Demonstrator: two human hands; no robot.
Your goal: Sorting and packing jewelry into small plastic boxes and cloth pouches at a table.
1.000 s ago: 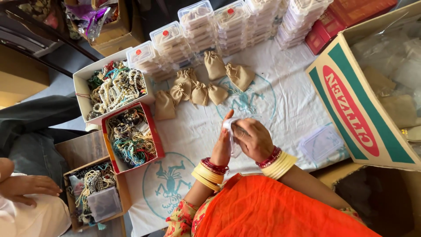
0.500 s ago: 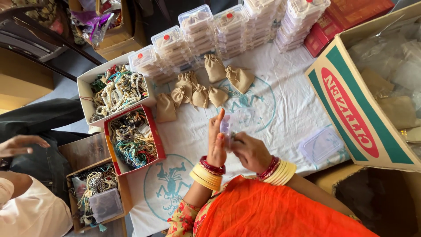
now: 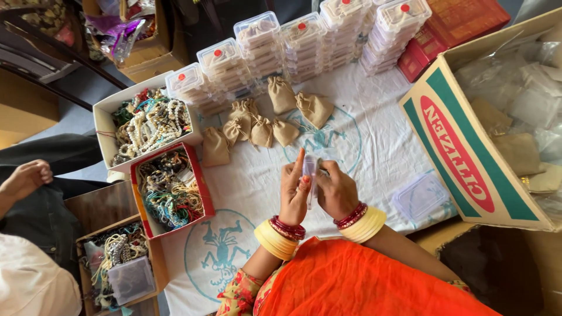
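Both hands are pinching 1 small clear plastic packet (image 3: 310,175) upright between them: left hand (image 3: 294,193) and right hand (image 3: 336,190) equally near (cloth-covered table's near edge).

white cloth (image 3: 374,146) with teal prints, tan pouches (image 3: 260,123), red-lined box (image 3: 170,187) (multicoloured beads), yellow and red bangles (image 3: 281,237)

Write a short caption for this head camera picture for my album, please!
Both hands, left hand and right hand, hold a small clear packet above a white cloth.
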